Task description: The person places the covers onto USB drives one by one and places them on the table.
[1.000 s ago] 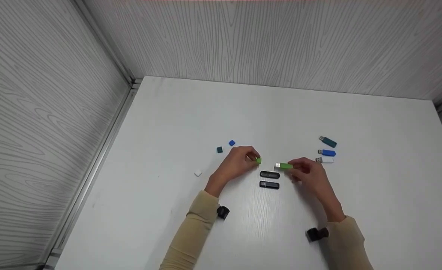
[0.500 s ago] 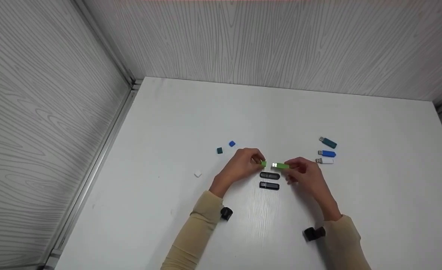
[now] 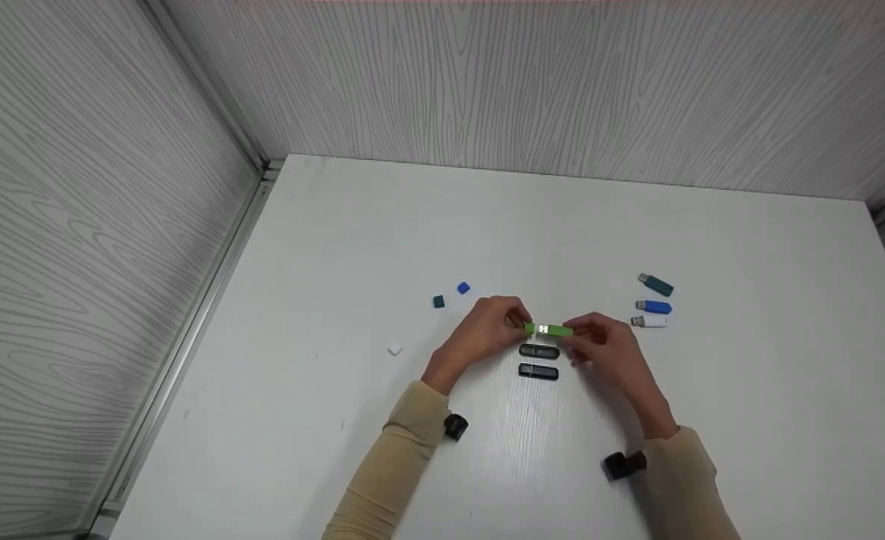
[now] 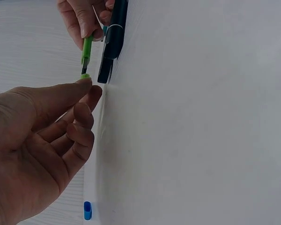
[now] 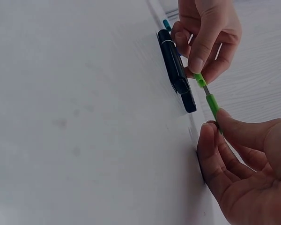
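Between thumb and finger, my left hand pinches a small green cap. My right hand pinches the body of a green USB stick, its metal plug pointing left at the cap. In the right wrist view the plug's tip is right at the cap's mouth; whether it has entered I cannot tell. Just below the hands, two dark capped USB sticks lie side by side, the upper stick and the lower stick.
Left of the hands lie a blue cap, a dark teal cap and a white cap. At the right lie three uncapped sticks: teal, blue and white. Walls border the white table.
My right hand has moved left with the green USB stick, and my left hand slightly right with the cap. The gap between plug and cap has closed up.
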Available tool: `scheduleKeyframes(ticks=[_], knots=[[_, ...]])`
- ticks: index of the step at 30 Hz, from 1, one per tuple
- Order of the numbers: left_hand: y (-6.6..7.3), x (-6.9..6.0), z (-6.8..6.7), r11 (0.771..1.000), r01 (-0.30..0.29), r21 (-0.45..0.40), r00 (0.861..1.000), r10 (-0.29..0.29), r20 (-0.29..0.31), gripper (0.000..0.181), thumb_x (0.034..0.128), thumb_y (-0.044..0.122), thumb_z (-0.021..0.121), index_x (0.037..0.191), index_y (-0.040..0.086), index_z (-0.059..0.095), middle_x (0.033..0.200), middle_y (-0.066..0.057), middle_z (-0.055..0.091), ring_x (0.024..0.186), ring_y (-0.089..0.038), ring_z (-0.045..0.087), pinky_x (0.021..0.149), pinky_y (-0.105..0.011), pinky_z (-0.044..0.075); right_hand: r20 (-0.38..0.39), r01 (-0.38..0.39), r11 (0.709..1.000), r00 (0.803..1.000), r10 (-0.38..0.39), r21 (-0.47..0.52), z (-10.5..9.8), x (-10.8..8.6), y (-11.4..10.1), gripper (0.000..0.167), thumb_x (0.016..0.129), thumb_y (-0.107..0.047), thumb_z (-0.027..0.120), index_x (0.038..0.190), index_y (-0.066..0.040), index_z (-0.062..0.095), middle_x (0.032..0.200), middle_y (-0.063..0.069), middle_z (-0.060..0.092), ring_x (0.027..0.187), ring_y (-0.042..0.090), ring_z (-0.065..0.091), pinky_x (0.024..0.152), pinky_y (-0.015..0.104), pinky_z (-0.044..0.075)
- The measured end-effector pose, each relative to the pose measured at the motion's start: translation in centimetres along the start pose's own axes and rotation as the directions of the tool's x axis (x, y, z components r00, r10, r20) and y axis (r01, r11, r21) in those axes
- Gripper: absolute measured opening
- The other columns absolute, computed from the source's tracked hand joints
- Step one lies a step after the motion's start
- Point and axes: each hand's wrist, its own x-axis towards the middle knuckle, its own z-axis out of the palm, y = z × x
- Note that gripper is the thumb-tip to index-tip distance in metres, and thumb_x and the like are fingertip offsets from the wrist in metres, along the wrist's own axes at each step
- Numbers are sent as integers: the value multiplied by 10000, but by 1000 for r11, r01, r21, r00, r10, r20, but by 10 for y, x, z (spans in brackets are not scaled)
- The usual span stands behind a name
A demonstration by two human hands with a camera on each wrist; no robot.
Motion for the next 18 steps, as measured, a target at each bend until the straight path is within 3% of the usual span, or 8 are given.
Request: scheduleKeyframes(ticks=[11,18], knots=[[2,0,0,1000,-3,18,1000,2,13,140,979,130,739,1107,82,770,1082,-56,788,997,-131,717,918,-282,573,0,-14,998,1000,14,-53,2,2,-2,258,1018,-169,704,1255,-67,714,1093,181,744,795,184,669,673,226,538],[2,1,0,1000,-5,11,1000,5,24,146,978,150,748,1109,91,775,1086,-46,787,1000,-112,708,916,-265,567,-7,-2,997,1000,2,-82,5,4,-5,244,1010,-149,702,1240,-72,729,1098,165,743,779,188,662,674,232,559]])
